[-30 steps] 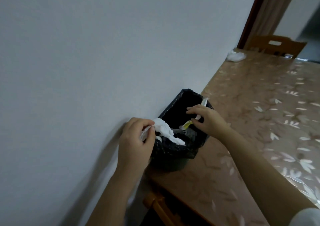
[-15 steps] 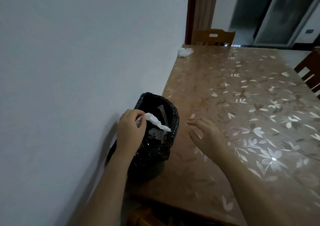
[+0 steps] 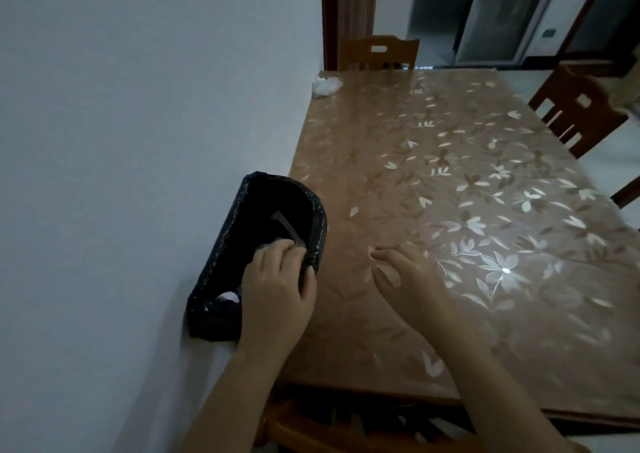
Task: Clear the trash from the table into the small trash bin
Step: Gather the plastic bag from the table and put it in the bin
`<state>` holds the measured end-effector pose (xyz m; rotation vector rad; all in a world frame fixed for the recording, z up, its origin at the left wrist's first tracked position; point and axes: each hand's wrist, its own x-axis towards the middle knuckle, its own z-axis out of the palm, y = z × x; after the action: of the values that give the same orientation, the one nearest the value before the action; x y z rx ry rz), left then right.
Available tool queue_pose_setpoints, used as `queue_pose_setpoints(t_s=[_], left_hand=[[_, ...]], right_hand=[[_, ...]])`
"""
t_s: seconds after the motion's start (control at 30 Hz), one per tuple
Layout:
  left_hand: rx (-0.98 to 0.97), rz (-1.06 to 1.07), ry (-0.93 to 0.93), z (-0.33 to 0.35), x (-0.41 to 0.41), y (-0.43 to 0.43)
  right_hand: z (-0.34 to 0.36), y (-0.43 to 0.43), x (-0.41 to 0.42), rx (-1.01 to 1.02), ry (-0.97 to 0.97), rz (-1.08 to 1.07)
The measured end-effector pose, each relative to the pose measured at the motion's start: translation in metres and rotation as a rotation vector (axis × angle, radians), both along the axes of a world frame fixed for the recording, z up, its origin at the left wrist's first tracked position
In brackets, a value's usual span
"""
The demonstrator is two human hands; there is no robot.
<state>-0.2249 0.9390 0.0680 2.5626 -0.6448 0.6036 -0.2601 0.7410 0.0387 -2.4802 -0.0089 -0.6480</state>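
Observation:
The small trash bin (image 3: 221, 251), lined with a black bag, stands on the table's near left corner against the wall. My left hand (image 3: 277, 289) is over its near right rim, fingers curled inside and thumb outside, pinching the rim. A white tissue (image 3: 227, 296) lies inside the bin just left of that hand, and a grey wrapper (image 3: 287, 227) leans inside. My right hand (image 3: 405, 276) hovers open and empty over the table, right of the bin. Another crumpled white tissue (image 3: 325, 85) lies at the table's far left corner.
The table (image 3: 450, 192) has a glossy brown floral cover. A white wall (image 3: 138, 140) runs along its left side. Wooden chairs stand at the far end (image 3: 379, 52), on the right (image 3: 575, 113) and at the near edge (image 3: 311, 428).
The white tissue has left my left hand and now lies in the bin. My left hand moved down onto the bin's rim. My right hand stayed open over the table beside the bin.

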Motion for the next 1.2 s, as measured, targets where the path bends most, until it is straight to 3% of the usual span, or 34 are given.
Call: queue_pose_setpoints(t_s=[0.4, 0.7, 0.93, 1.2], left_hand=[[0.088, -0.543, 0.132, -0.045, -0.071, -0.107], [0.141, -0.869, 0.178, -0.052, -0.13, -0.212], [0.146, -1.069, 0.148, -0.044, -0.212, -0.324], [0.113, -1.223, 0.159, -0.024, -0.322, -0.446]], right_hand=[[-0.029, -0.059, -0.149, -0.12, 0.178, -0.434], [-0.042, -0.117, -0.269, 0.007, 0.191, -0.826], [-0.035, -0.187, -0.371, 0.019, 0.159, -1.092], [-0.019, -0.288, -0.472, -0.069, 0.154, -1.234]])
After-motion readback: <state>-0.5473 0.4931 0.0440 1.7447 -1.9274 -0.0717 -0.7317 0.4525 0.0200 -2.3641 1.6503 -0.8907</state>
